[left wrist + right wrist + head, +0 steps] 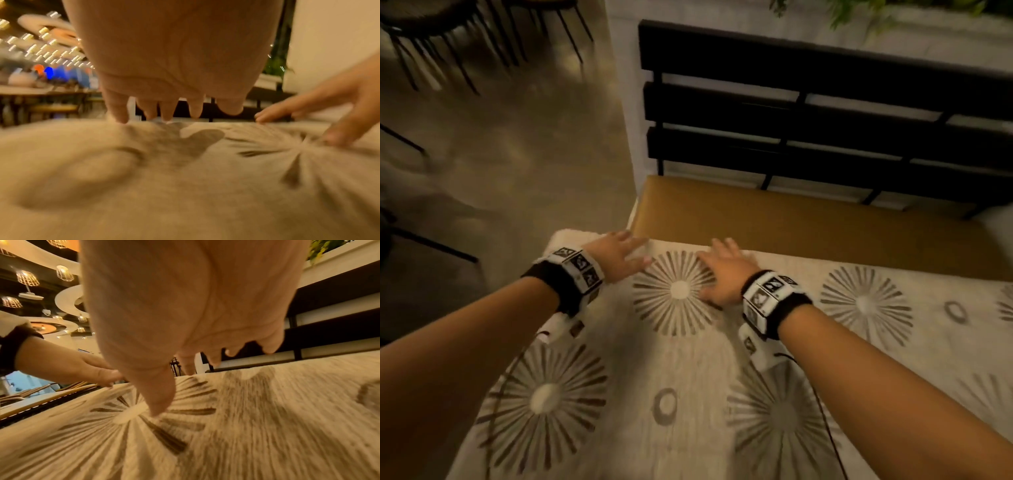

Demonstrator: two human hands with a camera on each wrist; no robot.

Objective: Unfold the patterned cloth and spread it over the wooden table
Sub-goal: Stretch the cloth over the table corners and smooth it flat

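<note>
The cream patterned cloth (688, 370) with grey sunburst and ring motifs lies spread flat over the table, which it hides. My left hand (619, 255) rests flat with straight fingers near the cloth's far left corner. My right hand (722, 270) lies flat beside it, on a sunburst motif (678, 291) by the far edge. In the left wrist view my left fingers (121, 113) touch the cloth (164, 186) and the right hand (320, 110) presses at the right. In the right wrist view my right thumb (158, 399) presses the sunburst centre on the cloth (267, 418); the left hand (82, 368) is at left.
A bench with a mustard seat cushion (791, 216) and black slatted back (825, 113) stands right behind the cloth's far edge. Black-legged chairs (465, 41) stand on the floor (517, 154) at the far left. Green plants (893, 10) sit above the bench.
</note>
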